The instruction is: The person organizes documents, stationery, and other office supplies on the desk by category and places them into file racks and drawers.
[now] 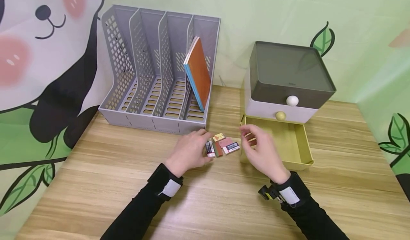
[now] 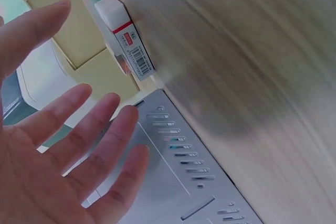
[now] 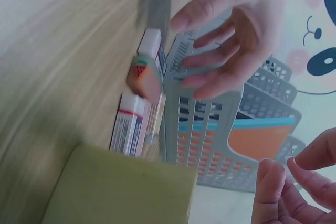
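Several small erasers lie in a cluster on the table: a black-and-white eraser (image 1: 210, 149), a yellow eraser (image 1: 219, 137), a pink eraser (image 1: 226, 142) and a white eraser with a dark sleeve (image 1: 231, 148) among them. The right wrist view shows a watermelon-print eraser (image 3: 144, 77) in the group. My left hand (image 1: 190, 149) is just left of the cluster, fingers spread and relaxed, holding nothing. On the other side, my right hand (image 1: 261, 151) hovers by the left wall of the pulled-out yellow drawer (image 1: 285, 140), its fingers loosely curled with nothing seen between them.
A grey file rack (image 1: 141, 121) stands at the back left, with orange and blue books (image 1: 199, 74) leaning in its rightmost slot. The drawer unit (image 1: 291, 69) at the back right has a dark top and round knobs. A patterned backdrop rises behind the wooden table (image 1: 205, 211).
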The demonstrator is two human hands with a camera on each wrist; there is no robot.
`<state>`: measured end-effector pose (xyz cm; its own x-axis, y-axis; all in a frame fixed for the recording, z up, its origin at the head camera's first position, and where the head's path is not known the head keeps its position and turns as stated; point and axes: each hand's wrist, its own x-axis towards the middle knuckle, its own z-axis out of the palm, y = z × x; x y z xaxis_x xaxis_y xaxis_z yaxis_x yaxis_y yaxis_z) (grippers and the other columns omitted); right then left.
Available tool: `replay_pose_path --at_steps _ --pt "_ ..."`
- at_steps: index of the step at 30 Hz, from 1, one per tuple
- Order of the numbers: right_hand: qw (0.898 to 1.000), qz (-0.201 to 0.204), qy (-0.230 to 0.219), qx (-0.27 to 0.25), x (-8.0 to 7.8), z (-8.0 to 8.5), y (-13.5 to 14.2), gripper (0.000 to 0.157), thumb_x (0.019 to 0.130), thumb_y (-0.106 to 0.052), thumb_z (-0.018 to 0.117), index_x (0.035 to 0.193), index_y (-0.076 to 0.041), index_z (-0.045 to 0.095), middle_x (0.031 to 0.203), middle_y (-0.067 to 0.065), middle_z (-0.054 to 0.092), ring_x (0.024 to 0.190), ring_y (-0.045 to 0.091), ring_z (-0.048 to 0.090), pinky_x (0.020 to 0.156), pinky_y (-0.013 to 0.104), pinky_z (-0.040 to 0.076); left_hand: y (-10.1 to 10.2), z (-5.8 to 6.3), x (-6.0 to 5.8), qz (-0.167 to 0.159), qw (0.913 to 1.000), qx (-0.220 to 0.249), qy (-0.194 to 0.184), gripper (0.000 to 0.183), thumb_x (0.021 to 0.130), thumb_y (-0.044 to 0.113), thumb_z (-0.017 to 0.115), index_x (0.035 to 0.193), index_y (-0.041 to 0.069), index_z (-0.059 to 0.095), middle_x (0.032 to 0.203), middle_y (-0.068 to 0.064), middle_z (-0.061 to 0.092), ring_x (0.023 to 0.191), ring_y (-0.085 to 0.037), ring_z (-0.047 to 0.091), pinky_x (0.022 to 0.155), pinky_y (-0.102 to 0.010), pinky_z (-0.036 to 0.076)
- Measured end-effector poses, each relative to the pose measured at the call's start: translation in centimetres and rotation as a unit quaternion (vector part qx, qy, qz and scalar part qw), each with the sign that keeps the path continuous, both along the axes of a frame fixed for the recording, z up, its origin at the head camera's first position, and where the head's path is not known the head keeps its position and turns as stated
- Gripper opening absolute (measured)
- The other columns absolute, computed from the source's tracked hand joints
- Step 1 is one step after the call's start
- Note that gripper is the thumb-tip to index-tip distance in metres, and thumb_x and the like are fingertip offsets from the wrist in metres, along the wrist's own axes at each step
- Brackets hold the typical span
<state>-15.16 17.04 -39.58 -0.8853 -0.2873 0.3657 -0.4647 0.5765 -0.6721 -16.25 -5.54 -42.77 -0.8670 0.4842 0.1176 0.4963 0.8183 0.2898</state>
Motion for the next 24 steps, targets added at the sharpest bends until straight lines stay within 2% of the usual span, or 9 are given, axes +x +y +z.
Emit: replay_pose_path --at_steps 4,9,16,24 --pt "1.0 0.003 0.0 -0.015 0.3 -0.2 -0.6 0.023 0.087 0.003 0.055 0.107 -0.002 0.063 0.089 0.008 0.064 0.079 0.018 0.061 0.065 0.035 0.055 0.4 0.0 -0.1 0.002 0.9999 -0.016 -0.004 0.073 0.067 0.037 0.082 0.129 0.009 0.056 0.113 -0.008 0.061 0.096 -0.025 0.06 0.078 -0.04 0.052" --pt "0.999 0.002 -0.003 -0.033 0.5 -0.3 -0.9 0.021 0.087 0.004 0.056 0.106 -0.001 0.063 0.096 0.01 0.067 0.079 0.019 0.062 0.066 0.036 0.055 0.7 -0.2 -0.2 0.007 0.9995 -0.028 -0.016 0.075 0.066 0.035 0.083 0.13 0.009 0.054 0.115 -0.009 0.061 0.098 -0.026 0.059 0.08 -0.043 0.051" --pt "0.999 -0.003 -0.017 -0.045 2.2 2.6 -2.4 0.018 0.084 0.012 0.056 0.1 0.008 0.062 0.095 0.02 0.065 0.076 0.028 0.062 0.065 0.041 0.055 0.7 -0.5 -0.3 0.01 0.9993 -0.036 -0.011 0.072 0.067 0.033 0.082 0.13 0.009 0.054 0.113 -0.009 0.061 0.097 -0.026 0.059 0.078 -0.042 0.052" --pt "0.999 -0.004 -0.024 -0.047 2.3 2.7 -2.5 0.017 0.084 0.011 0.055 0.099 0.008 0.062 0.094 0.02 0.066 0.076 0.027 0.062 0.065 0.042 0.055 0.7 -0.8 -0.3 0.014 0.9991 -0.037 -0.017 0.07 0.069 0.032 0.082 0.128 0.008 0.055 0.112 -0.01 0.062 0.096 -0.027 0.06 0.078 -0.043 0.052"
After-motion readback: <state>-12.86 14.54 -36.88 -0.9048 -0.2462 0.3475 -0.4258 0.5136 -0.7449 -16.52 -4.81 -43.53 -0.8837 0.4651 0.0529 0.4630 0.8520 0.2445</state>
